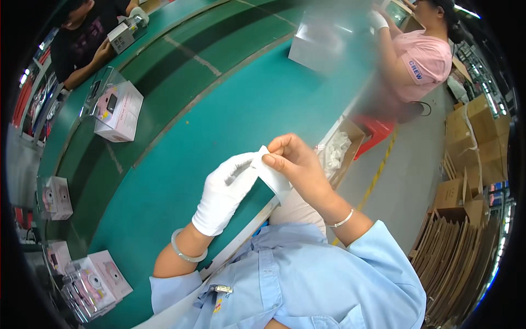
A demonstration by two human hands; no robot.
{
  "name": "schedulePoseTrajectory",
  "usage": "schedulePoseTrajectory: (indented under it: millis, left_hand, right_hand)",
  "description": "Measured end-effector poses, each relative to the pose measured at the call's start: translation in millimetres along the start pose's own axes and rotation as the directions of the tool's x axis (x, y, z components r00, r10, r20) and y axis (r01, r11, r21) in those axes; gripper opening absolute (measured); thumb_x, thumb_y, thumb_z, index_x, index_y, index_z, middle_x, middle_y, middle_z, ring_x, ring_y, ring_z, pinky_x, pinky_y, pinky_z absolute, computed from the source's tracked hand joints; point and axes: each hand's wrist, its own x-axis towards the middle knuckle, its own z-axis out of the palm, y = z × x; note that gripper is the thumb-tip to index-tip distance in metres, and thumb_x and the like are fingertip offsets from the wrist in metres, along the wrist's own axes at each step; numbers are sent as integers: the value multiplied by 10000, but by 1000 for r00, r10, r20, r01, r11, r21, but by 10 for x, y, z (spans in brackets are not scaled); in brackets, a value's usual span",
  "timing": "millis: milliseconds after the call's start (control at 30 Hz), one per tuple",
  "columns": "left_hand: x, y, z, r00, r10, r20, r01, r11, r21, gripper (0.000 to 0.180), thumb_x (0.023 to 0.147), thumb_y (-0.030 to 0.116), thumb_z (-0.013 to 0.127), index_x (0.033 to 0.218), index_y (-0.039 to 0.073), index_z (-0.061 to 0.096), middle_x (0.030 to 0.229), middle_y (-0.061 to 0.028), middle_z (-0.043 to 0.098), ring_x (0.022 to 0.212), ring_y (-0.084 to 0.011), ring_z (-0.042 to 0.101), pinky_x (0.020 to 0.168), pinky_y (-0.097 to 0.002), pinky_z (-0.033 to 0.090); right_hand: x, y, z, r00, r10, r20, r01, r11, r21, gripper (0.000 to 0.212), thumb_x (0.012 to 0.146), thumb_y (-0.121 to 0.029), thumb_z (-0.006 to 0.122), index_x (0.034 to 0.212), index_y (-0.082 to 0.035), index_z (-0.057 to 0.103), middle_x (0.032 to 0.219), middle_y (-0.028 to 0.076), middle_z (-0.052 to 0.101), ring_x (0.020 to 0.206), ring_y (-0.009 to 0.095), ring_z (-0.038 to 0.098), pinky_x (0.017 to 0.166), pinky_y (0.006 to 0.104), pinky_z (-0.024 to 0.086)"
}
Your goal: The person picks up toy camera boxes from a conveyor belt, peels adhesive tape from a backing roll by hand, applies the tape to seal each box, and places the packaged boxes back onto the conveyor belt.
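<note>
My left hand (224, 192) wears a white glove and pinches one end of a small white packet (272, 174) held above the green table's near edge. My bare right hand (298, 163) grips the same packet from the other side, thumb and fingers closed on its top corner. A pale bangle sits on my left wrist, a thin bracelet on my right. Both hands hover over the table (230, 109), not touching it.
Pink camera boxes lie on the conveyor (118, 109) (55, 197) (96, 282). A cardboard bin of white packets (337, 151) hangs at the table edge by a red stool (375, 129). Two other people work at the far side. Flat cartons (466, 241) are stacked on the right.
</note>
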Motion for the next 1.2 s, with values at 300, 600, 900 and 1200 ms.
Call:
schedulePoseTrajectory:
  millis: [300, 600, 900, 1200]
  left_hand:
    - [6, -155, 119, 990, -9, -142, -23, 975, -221, 149, 883, 117, 564, 955, -7, 606, 851, -20, 615, 775, -83, 562, 725, -229, 455]
    - [216, -128, 231, 988, 13, -156, -37, 988, -151, 180, 887, 139, 553, 976, -12, 595, 866, -59, 628, 794, -128, 592, 760, -276, 471]
    - [332, -32, 373, 978, 89, -186, -78, 995, 68, 127, 876, 103, 582, 964, 17, 613, 848, 14, 598, 738, -36, 515, 650, -168, 405]
    - [437, -17, 548, 941, 270, -206, -242, 959, 151, 200, 855, 10, 552, 1052, 20, 580, 980, -46, 602, 837, -86, 561, 715, -231, 462]
  right_hand:
    - [-233, 37, -219, 995, -82, -51, 77, 992, -97, 235, 924, -279, 520, 959, -49, 548, 849, -30, 543, 765, 33, 474, 697, 191, 405]
    - [-242, -95, -372, 1000, 15, -9, -15, 1000, 5, 170, 863, -195, 621, 937, -53, 564, 860, -27, 570, 788, 38, 502, 714, 195, 418]
    - [-150, -146, -599, 992, 122, 40, -127, 979, 160, 205, 854, -233, 629, 956, -59, 593, 856, -17, 590, 792, 49, 520, 711, 201, 418]
    - [-76, -299, -666, 989, 136, 63, -143, 982, 121, 227, 848, -245, 631, 975, -57, 623, 873, -11, 610, 798, 53, 536, 722, 200, 416]
